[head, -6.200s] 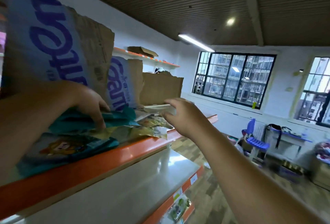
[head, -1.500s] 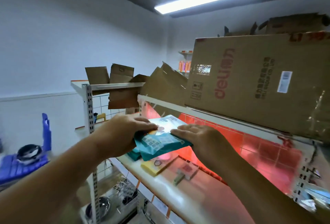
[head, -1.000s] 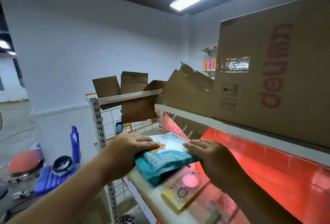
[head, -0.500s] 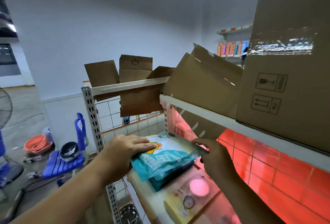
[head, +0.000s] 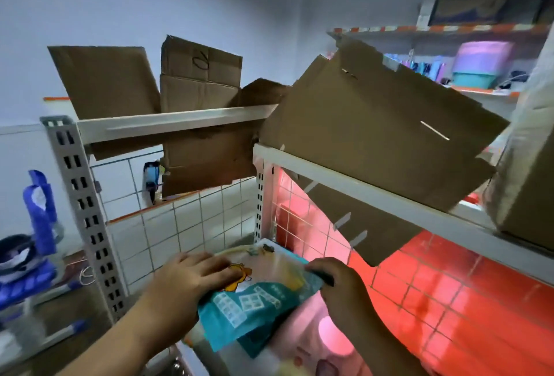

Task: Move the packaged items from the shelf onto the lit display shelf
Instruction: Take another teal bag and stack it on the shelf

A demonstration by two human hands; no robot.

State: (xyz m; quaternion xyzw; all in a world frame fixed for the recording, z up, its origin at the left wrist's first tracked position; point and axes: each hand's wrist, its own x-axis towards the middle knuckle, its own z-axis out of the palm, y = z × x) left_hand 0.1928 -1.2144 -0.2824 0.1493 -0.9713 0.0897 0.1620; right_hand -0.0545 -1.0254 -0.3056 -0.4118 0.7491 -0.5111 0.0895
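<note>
So the teal packets (head: pixel 248 309) sit at the left end of the lit shelf (head: pixel 195 357), red glowing tiles (head: pixel 449 300) behind. Our left hand (head: pixel 192 282) lies flat on top, fingers pretty much straight. Our right hand (head: pixel 338 285) curls its fingers round their right edge. Flattened cardboard (head: pixel 374 136) leans on the shelf above.
</note>
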